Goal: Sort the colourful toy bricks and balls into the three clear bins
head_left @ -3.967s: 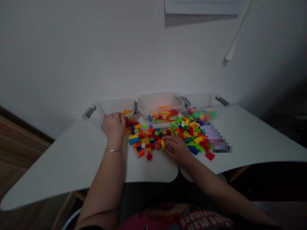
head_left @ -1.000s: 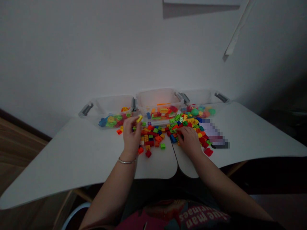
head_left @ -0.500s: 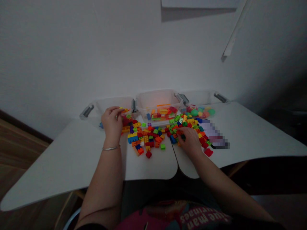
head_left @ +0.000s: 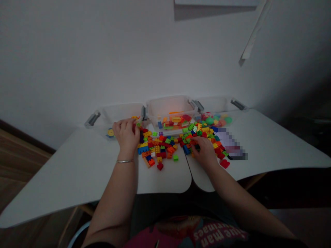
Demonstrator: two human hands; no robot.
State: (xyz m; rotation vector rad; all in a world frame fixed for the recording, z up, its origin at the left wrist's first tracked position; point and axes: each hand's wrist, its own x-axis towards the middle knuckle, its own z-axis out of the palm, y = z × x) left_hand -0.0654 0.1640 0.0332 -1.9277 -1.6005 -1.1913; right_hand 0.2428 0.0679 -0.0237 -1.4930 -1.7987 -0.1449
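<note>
Colourful toy building bricks [head_left: 157,150] lie in a loose pile across the table. My left hand [head_left: 126,136], with a thin bangle at the wrist, is palm down at the pile's left end, in front of the left clear bin [head_left: 122,112]. Its fingers reach forward, somewhat apart, and no brick shows in them; the palm side is hidden. On the right part of the pile, my right hand [head_left: 205,151] is closed in a pinch around a small reddish brick [head_left: 192,142], which the fingers partly cover.
A middle clear bin [head_left: 172,103] holding bricks and a right clear bin [head_left: 214,105] with green and other coloured pieces stand against the wall. A phone-like item [head_left: 231,144], blurred out, lies right of the pile. A seam divides the white tabletop [head_left: 165,181].
My left hand has come down and slightly right, from above the left bin's front to the pile's left end, its fingers loosening. A yellow-blue piece beside it is now uncovered. The right hand stays put.
</note>
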